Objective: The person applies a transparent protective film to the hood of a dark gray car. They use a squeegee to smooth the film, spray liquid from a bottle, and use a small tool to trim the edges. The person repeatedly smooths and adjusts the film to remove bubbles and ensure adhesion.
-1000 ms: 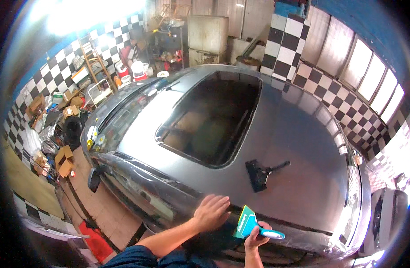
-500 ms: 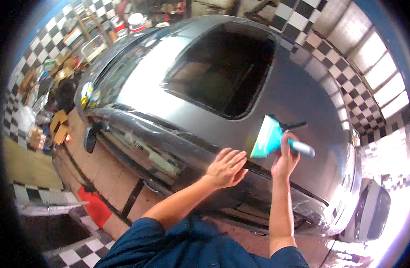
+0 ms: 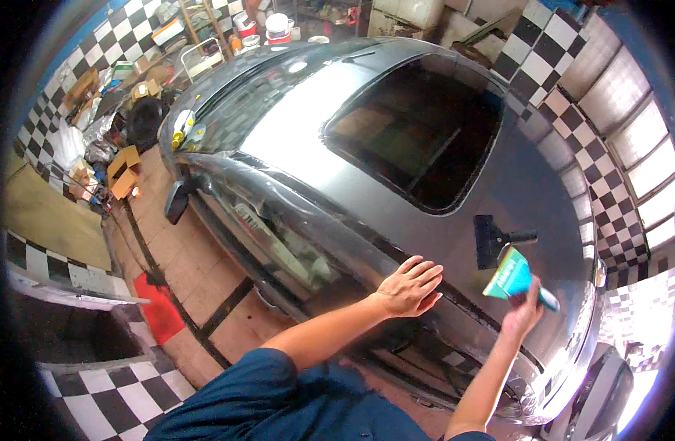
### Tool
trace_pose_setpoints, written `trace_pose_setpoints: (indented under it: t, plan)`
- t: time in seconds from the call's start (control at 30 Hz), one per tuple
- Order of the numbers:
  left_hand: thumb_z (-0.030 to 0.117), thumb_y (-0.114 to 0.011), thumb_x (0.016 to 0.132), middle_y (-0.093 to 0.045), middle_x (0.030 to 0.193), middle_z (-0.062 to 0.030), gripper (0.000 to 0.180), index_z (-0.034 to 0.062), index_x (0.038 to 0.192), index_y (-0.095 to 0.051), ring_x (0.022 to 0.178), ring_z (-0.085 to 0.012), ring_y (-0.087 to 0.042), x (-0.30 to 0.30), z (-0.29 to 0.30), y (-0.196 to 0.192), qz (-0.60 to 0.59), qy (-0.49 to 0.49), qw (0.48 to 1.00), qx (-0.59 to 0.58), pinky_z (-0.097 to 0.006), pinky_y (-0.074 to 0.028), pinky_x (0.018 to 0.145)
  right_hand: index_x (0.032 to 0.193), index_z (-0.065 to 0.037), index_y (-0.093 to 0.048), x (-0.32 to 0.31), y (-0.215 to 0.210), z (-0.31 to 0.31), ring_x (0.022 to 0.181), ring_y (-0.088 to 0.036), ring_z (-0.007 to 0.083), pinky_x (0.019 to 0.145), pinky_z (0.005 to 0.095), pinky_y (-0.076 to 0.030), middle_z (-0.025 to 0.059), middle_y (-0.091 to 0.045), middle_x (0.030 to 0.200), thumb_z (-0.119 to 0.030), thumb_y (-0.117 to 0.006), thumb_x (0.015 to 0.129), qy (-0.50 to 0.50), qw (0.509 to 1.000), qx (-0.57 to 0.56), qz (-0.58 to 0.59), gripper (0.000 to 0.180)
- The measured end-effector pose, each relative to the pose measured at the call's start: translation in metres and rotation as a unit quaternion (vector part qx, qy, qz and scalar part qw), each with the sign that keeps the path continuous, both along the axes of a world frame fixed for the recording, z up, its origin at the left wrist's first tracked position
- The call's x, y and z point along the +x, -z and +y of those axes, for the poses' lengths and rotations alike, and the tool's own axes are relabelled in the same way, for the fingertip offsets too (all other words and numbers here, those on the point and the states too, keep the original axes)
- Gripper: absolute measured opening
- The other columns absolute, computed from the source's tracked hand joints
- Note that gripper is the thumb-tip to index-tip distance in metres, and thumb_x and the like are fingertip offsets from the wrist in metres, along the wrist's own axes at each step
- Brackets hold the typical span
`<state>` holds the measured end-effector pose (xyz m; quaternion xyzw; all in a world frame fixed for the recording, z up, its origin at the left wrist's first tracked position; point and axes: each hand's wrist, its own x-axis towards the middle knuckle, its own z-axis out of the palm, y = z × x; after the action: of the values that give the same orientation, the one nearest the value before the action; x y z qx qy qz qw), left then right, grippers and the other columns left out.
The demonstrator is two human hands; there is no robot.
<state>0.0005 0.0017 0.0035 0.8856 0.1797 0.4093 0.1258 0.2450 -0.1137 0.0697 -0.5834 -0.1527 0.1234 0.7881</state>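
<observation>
A turquoise squeegee [image 3: 511, 275] with a yellowish edge is in my right hand [image 3: 523, 312], fingers closed round its handle. It is above the rear part of the dark grey car roof [image 3: 455, 253], its broad blade toward the left. Just beyond it, a black wide-bladed hand tool [image 3: 489, 242] with a short handle appears to lie on the roof. My left hand [image 3: 409, 287] is open, palm down with fingers stretched out, at the near roof edge; whether it presses on the surface I cannot tell.
A dark sunroof [image 3: 422, 132] takes up the middle of the roof. The side mirror [image 3: 177, 200] juts out at the left. Cardboard boxes [image 3: 123, 173] and clutter line the left wall. A red mat [image 3: 157, 309] lies on the floor. White buckets [image 3: 277, 28] stand at the back.
The whole view has shifted, with the car now farther right. My right hand has moved the squeegee rightward and nearer, uncovering the black tool. My left hand stays flat by the roof edge.
</observation>
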Motion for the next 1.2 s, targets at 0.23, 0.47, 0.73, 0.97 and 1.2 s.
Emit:
trace_pose_setpoints:
  t: [0.23,0.47,0.73,0.97,1.2]
  plan:
    - [0.027,-0.068,0.082,-0.061,0.121,-0.0083,0.032,0.0067,0.107,-0.064,0.112,-0.0254,-0.056,-0.002,0.002,-0.005,0.018,-0.005,1.0,0.004,-0.045,-0.039,0.1,0.102,-0.012,-0.061,0.076,0.037,-0.124,0.08,-0.059,0.0174,0.065,0.0292,-0.047,0.0015,-0.059,0.099,-0.038,-0.071,0.085,0.134,0.984,-0.008,0.121,0.033]
    - [0.024,-0.067,0.08,-0.06,0.122,-0.0102,0.034,0.0038,0.108,-0.063,0.113,-0.0274,-0.056,0.01,-0.001,-0.009,0.034,0.007,0.999,0.014,-0.044,-0.038,0.102,0.096,-0.006,-0.065,0.068,0.029,-0.11,0.065,-0.06,0.0129,0.05,0.0273,-0.05,0.0025,-0.063,0.081,-0.022,-0.073,0.085,0.111,0.991,0.023,0.071,0.021]
    - [0.023,-0.069,0.077,-0.057,0.13,-0.0118,0.047,0.0035,0.119,-0.06,0.12,-0.03,-0.053,0.011,0.003,-0.013,0.105,-0.011,0.993,0.06,-0.045,-0.034,0.105,0.117,-0.004,-0.061,0.053,0.029,-0.072,0.075,-0.062,0.0078,0.055,0.0227,-0.056,0.0008,-0.065,0.091,-0.009,-0.073,0.084,0.019,1.0,0.0,-0.002,0.035]
    - [0.022,-0.063,0.082,-0.055,0.134,-0.0112,0.045,0.0039,0.123,-0.059,0.124,-0.0301,-0.051,0.004,0.001,-0.012,0.145,-0.005,0.989,0.031,-0.046,-0.032,0.108,0.114,-0.003,-0.063,0.047,0.035,-0.095,0.079,-0.061,0.0074,0.065,0.0217,-0.055,0.0023,-0.066,0.096,-0.009,-0.074,0.083,0.04,0.995,-0.047,-0.073,0.034]
    - [0.025,-0.063,0.084,-0.056,0.133,-0.012,0.042,0.0033,0.12,-0.061,0.122,-0.0312,-0.052,0.013,-0.004,-0.011,0.135,0.002,0.99,0.03,-0.046,-0.032,0.107,0.106,-0.004,-0.066,0.062,0.035,-0.112,0.087,-0.063,0.0129,0.074,0.0247,-0.053,0.0069,-0.067,0.105,-0.013,-0.077,0.082,0.057,0.995,-0.045,-0.075,0.028]
